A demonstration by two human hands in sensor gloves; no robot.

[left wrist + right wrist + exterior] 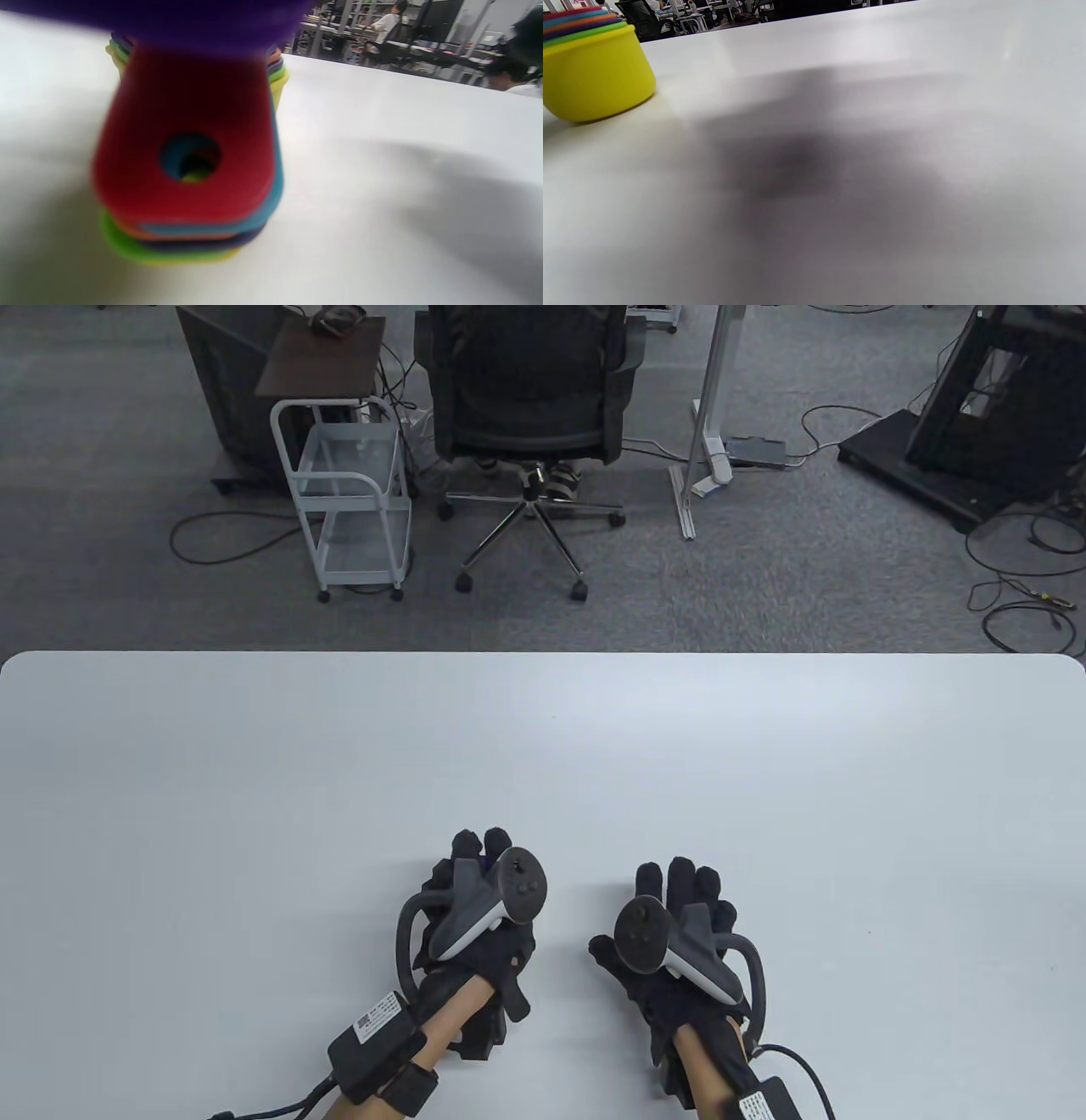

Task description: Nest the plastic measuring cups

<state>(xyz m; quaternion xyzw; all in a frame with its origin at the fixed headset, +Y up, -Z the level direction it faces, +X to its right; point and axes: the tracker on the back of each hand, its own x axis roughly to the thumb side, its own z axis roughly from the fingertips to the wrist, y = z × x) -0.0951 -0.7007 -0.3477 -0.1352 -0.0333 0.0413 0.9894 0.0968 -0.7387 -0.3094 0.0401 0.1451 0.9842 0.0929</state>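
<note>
A nested stack of coloured measuring cups stands on the white table (254,780). In the left wrist view its stacked handles point at the camera, with the red handle (186,127) on top and blue, orange, dark purple, green and yellow below. A blurred purple cup (191,19) sits just above the stack, under my left hand. In the table view my left hand (479,853) curls over the stack and hides it except for a purple sliver (484,863). My right hand (679,886) rests flat and empty on the table, right of the stack. The yellow outer cup (594,76) shows in the right wrist view.
Beyond the table's far edge are an office chair (530,398), a white wire cart (352,500) and floor cables. The table's near edge lies under my forearms.
</note>
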